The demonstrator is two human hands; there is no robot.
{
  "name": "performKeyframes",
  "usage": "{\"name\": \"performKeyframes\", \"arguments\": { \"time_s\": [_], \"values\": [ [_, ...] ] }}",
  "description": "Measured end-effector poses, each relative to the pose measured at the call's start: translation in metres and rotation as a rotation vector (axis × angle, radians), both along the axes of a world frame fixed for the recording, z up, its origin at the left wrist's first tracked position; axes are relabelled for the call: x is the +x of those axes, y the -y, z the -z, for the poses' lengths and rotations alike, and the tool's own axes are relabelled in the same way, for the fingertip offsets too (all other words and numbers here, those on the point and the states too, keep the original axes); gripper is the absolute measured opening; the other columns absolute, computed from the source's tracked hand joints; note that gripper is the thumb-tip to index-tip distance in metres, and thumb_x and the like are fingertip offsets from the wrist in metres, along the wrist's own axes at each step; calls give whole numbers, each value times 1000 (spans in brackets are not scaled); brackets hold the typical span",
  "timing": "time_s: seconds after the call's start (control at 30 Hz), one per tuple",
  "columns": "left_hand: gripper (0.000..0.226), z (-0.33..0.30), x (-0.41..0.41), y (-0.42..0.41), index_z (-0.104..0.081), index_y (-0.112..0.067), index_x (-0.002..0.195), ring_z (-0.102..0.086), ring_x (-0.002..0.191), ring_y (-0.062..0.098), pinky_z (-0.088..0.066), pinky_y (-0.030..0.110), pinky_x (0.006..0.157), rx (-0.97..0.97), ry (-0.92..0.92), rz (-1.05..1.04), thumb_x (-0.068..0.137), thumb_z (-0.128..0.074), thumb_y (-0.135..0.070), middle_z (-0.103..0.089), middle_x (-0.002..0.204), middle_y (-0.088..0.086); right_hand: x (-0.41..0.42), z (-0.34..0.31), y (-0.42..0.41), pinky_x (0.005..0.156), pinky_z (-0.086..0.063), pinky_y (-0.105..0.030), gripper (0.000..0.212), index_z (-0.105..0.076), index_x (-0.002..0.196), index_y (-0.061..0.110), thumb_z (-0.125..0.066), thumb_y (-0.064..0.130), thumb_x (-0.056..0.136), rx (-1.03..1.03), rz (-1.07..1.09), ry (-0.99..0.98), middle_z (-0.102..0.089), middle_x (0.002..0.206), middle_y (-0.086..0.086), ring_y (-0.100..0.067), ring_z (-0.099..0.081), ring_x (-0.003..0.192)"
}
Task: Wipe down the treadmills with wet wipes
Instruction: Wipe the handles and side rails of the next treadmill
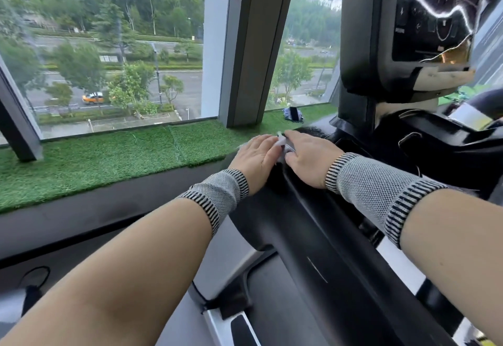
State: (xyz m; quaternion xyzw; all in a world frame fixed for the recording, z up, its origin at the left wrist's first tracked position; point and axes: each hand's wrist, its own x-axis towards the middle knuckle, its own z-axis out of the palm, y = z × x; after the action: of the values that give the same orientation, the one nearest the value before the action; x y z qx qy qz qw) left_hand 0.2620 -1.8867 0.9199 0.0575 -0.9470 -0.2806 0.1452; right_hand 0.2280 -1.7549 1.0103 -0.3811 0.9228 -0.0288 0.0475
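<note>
Thin white wet wipe [281, 146], bunched between both hands on the black treadmill handrail [313, 217], looks limp and light; pinch its edge. Left hand [255, 156] lies flat-fingered; right hand [309, 156] pinches it.

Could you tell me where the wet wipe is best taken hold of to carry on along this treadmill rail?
Probably the crumpled white part of the wet wipe showing between the left hand and right hand, pinched from above; the rest lies hidden under them against the treadmill rail.
</note>
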Motion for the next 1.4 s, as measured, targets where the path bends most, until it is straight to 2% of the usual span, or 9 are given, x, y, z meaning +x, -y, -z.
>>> {"name": "performKeyframes", "arguments": {
  "time_s": [0.17,0.37,0.5,0.67,0.8,0.9,1.1,1.23,1.4],
  "values": [
    [52,14,-21,33,-35,-6,145,-25,142,20,-13,29,117,235,10,-60,104,-16,-32,-35,152,11,-4,6,18,114,-27,-35,61,-14,151,15,-36,29,96,72,18,1,-29,154,-6,-24,-32,139],
    [44,36,-16,50,-36,-1,143,-28,139,16,-14,10,103,813,-41,-206,106,-26,-23,-36,148,8,-15,5,27,112,-25,-29,55,-24,150,18,-39,28,97,88,10,23,-32,153,-3,-21,-33,138],
    [44,48,-9,44,-34,0,144,-28,140,17,-17,6,96,966,-88,-298,106,-26,-22,-39,145,10,-17,7,29,110,-26,-28,50,-33,147,20,-39,29,97,84,-6,23,-36,151,0,-19,-36,136],
    [78,52,-3,22,-34,4,141,-29,139,28,-12,33,119,794,-127,-384,87,-24,-52,-35,147,22,-19,6,28,112,-24,-28,51,-32,148,20,-39,29,98,115,-26,23,-34,152,1,-18,-34,137],
    [86,56,17,-14,0,-5,151,14,146,12,11,27,118,460,-183,-236,83,-10,-58,10,157,-1,-19,6,30,112,-24,-27,51,-33,147,19,-40,29,97,113,-28,9,-35,152,0,-19,-35,137],
    [92,62,20,-24,3,-9,151,20,140,7,15,24,115,323,-250,-206,77,-2,-64,15,146,-11,-15,6,29,110,-26,-28,50,-34,147,19,-39,29,98,101,-29,-8,-38,150,-2,-20,-37,136],
    [44,69,2,7,-31,11,140,-17,141,41,-15,44,116,810,-118,-515,100,-25,-9,-21,151,29,-16,10,26,109,-31,-32,47,-38,144,19,-37,28,98,71,-46,-35,-43,147,-5,-25,-42,131],
    [92,70,23,-27,-6,2,150,7,147,19,7,31,119,666,-167,-414,80,-11,-57,3,159,11,-17,12,23,109,-31,-31,47,-39,144,19,-38,29,98,60,-53,-55,-43,146,-5,-24,-42,131],
    [82,53,29,-45,1,-6,151,20,142,8,19,14,109,412,-236,-220,86,-11,-53,12,153,-5,-12,13,22,106,-35,-34,41,-51,134,16,-42,26,95,28,-48,-96,-51,138,-8,-27,-47,126]
  ]
}}
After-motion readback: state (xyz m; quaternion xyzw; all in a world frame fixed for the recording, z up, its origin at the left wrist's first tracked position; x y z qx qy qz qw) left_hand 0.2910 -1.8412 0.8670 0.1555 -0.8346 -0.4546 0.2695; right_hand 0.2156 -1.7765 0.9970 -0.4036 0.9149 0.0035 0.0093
